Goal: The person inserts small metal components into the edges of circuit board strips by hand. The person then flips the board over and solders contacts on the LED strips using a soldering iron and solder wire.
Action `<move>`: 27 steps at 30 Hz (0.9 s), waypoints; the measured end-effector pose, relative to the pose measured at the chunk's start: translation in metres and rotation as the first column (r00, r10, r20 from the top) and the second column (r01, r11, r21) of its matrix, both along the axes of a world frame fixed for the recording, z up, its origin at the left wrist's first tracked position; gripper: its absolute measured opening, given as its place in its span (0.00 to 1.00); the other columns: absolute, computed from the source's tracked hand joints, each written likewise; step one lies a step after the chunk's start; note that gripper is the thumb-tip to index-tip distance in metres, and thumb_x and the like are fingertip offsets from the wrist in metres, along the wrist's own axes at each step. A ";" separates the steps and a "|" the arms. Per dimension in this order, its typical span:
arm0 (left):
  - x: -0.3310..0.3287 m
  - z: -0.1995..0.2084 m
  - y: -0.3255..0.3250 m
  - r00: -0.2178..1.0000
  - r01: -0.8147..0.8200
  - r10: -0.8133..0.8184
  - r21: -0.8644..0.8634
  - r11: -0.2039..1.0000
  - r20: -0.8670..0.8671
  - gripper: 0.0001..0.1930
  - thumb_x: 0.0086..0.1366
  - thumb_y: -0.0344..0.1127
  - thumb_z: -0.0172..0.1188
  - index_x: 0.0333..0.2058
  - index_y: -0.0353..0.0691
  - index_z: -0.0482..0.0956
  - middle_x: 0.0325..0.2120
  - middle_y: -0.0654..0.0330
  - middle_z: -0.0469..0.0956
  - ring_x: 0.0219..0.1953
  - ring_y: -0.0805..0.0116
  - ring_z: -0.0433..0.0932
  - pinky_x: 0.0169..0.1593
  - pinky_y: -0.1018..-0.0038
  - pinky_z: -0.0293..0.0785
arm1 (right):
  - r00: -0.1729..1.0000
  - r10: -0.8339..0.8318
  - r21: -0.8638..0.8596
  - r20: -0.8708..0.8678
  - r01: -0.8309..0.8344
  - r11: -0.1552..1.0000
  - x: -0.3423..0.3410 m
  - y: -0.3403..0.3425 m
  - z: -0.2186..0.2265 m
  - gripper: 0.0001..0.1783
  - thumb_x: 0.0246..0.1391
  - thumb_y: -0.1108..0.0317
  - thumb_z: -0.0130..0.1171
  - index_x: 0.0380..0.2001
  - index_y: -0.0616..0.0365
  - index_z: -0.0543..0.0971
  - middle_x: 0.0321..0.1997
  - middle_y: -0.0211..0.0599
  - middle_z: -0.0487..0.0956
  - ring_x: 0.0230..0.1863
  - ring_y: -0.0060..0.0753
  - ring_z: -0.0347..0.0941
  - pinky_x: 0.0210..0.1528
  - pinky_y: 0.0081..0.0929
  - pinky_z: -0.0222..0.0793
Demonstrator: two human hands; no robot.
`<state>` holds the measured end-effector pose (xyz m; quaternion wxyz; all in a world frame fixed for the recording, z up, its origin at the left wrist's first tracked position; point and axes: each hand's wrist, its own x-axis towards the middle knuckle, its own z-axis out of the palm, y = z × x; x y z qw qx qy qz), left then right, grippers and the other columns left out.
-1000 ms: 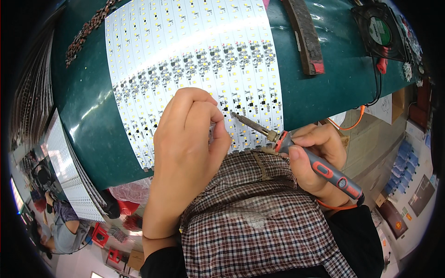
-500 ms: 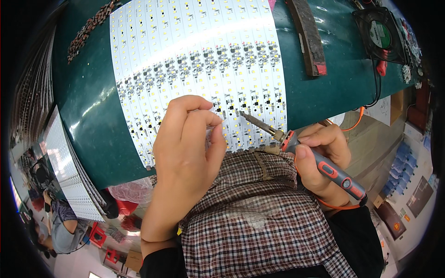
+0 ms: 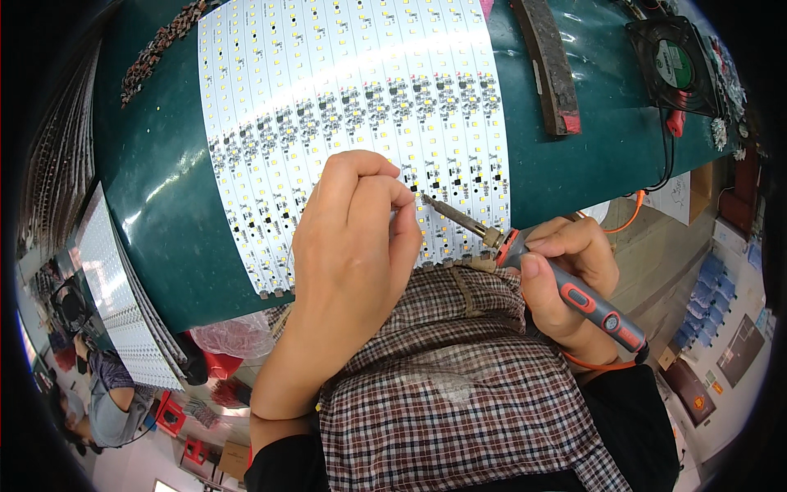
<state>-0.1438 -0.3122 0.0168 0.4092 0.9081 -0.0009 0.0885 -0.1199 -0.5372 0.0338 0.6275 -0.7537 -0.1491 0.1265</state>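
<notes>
A white panel of LED circuit strips point(image 3: 361, 61), lined with small yellow chips and black components, lies on the green-topped table. My right hand point(image 3: 574, 275) grips a grey and red soldering iron point(image 3: 586, 299) like a pen. The iron's tip points up and left and is at the panel's surface near a black component; whether it touches cannot be told. My left hand point(image 3: 348, 230) hovers over the panel just left of that tip, thumb and fingers pinched together. Whatever the pinch holds, if anything, is too small or hidden to name.
The green table point(image 3: 172, 180) carries a dark bar point(image 3: 548, 70) with a red end, a black fan point(image 3: 675, 64) at far right, and a pile of small parts point(image 3: 160, 49) at far left. More LED panels point(image 3: 127, 303) stand at left. Another person point(image 3: 115, 410) sits at lower left.
My left hand has shifted a little to the right and slightly up, closer to the iron's tip. The soldering iron and my right hand stay almost in place.
</notes>
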 end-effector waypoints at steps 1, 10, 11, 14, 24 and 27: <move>0.000 0.001 0.000 1.000 -0.003 0.003 0.002 1.000 -0.004 0.11 0.51 0.19 0.65 0.32 0.36 0.74 0.40 0.53 0.74 0.32 0.56 0.78 0.33 0.66 0.75 | 1.000 -0.005 0.008 -0.005 0.005 1.000 0.000 0.000 0.000 0.13 0.52 0.78 0.68 0.36 0.61 0.72 0.31 0.41 0.81 0.27 0.17 0.72 0.29 0.17 0.66; -0.009 0.007 0.009 0.999 -0.044 0.045 0.044 0.998 -0.011 0.11 0.52 0.18 0.65 0.32 0.36 0.73 0.42 0.52 0.74 0.31 0.58 0.78 0.29 0.67 0.74 | 1.000 0.012 0.034 -0.016 -0.011 0.999 -0.001 0.000 0.005 0.14 0.52 0.79 0.68 0.37 0.61 0.73 0.30 0.40 0.81 0.28 0.18 0.74 0.29 0.18 0.67; -0.009 0.005 0.010 0.999 -0.032 0.032 0.053 0.998 0.009 0.12 0.52 0.18 0.65 0.32 0.36 0.73 0.42 0.52 0.74 0.31 0.58 0.78 0.29 0.68 0.74 | 1.000 0.011 0.032 -0.015 -0.010 0.999 -0.002 0.002 0.003 0.14 0.52 0.79 0.68 0.37 0.61 0.73 0.30 0.40 0.81 0.28 0.18 0.74 0.29 0.18 0.67; -0.011 -0.001 0.011 0.998 -0.040 0.038 0.055 0.998 0.040 0.12 0.51 0.18 0.66 0.31 0.36 0.73 0.42 0.52 0.74 0.30 0.58 0.78 0.29 0.68 0.74 | 0.997 0.052 0.034 0.059 -0.054 0.998 -0.001 0.006 -0.004 0.15 0.51 0.79 0.69 0.38 0.60 0.73 0.30 0.38 0.81 0.27 0.17 0.74 0.28 0.18 0.67; -0.007 0.000 0.006 0.998 -0.056 0.057 0.020 0.998 -0.033 0.10 0.52 0.18 0.65 0.31 0.35 0.74 0.41 0.52 0.74 0.30 0.58 0.78 0.31 0.67 0.74 | 0.998 0.060 0.023 0.027 -0.061 0.998 -0.001 0.010 -0.006 0.15 0.51 0.80 0.69 0.38 0.59 0.73 0.30 0.38 0.83 0.27 0.17 0.75 0.29 0.19 0.69; -0.006 -0.002 0.006 0.999 -0.050 0.050 0.033 0.998 0.005 0.10 0.52 0.18 0.65 0.31 0.35 0.74 0.41 0.52 0.74 0.30 0.57 0.78 0.31 0.66 0.75 | 0.998 0.058 0.015 0.025 -0.058 0.998 -0.002 0.010 -0.006 0.15 0.51 0.79 0.69 0.38 0.59 0.73 0.31 0.39 0.83 0.27 0.17 0.76 0.29 0.19 0.70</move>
